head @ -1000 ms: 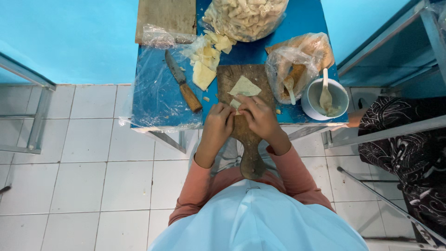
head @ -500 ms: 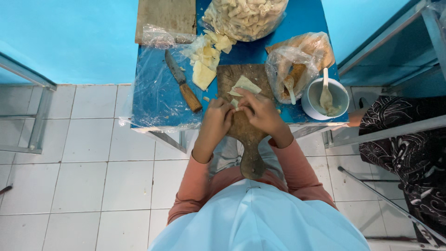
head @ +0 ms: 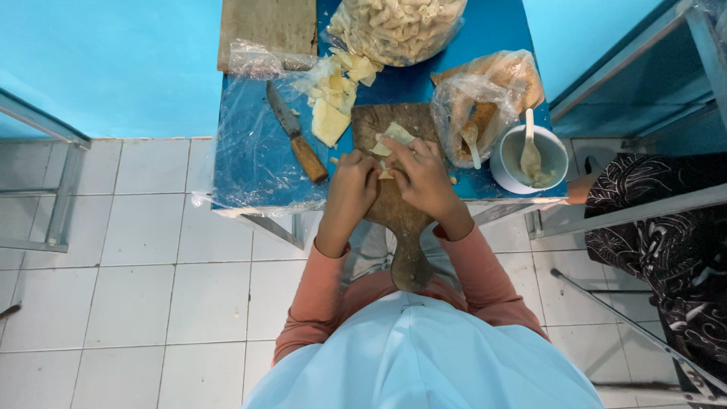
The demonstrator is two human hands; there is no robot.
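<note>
On the wooden paddle board [head: 394, 204], the left hand [head: 350, 189] and right hand [head: 422, 178] pinch one small dough wrapper [head: 385, 173] between them. Another wrapper [head: 395, 135] waits beyond; a clear bag of folded pieces [head: 394, 26] beyond the board looks well filled, and a wrapper stack [head: 333, 98] remains.

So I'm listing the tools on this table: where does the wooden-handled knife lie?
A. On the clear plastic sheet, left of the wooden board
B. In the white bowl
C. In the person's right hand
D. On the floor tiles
A: the knife lies on the clear plastic sheet, left of the wooden board where the left hand and right hand meet over a pale wrapper.
</note>
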